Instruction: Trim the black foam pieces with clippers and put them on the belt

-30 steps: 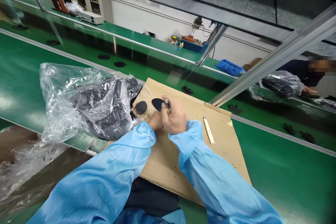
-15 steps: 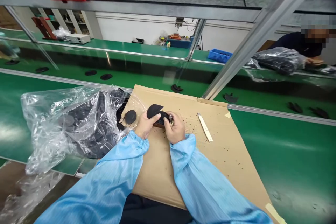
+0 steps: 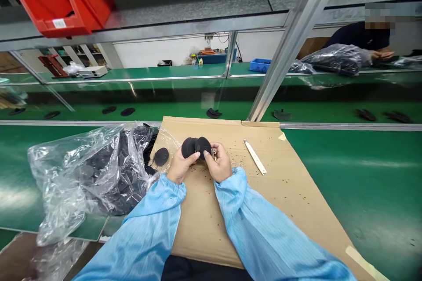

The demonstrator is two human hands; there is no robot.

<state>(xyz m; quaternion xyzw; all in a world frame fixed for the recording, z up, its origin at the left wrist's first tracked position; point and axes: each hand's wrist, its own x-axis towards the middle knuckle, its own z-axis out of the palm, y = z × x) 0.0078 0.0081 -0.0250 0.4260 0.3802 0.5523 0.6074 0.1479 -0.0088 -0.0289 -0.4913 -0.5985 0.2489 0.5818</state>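
Above the cardboard sheet (image 3: pixel 270 215), my left hand (image 3: pixel 180 166) is closed on a flat black rounded piece (image 3: pixel 189 147), thumb on its front. Close beside it, my right hand (image 3: pixel 220 163) pinches a second black rounded piece (image 3: pixel 203 145), and the two pieces overlap or touch at their edges. A small shiny metal tool (image 3: pixel 214 154) shows in my right fingers; its kind is mostly hidden. To the left lies a loose black disc (image 3: pixel 161 156), near a clear plastic bag (image 3: pixel 95 171) full of black pieces.
A slim whitish tool (image 3: pixel 255 156) lies on the cardboard, among scattered black crumbs. Behind run a green belt (image 3: pixel 165 112) carrying black pieces and a slanted metal post (image 3: pixel 280 57). A red bin (image 3: pixel 62 4) sits on the shelf above. A person (image 3: pixel 359 39) works at the far right.
My view has tilted upward, showing more of the shelf. The black piece in my right hand has turned so its round face shows; the two pieces now sit side by side.
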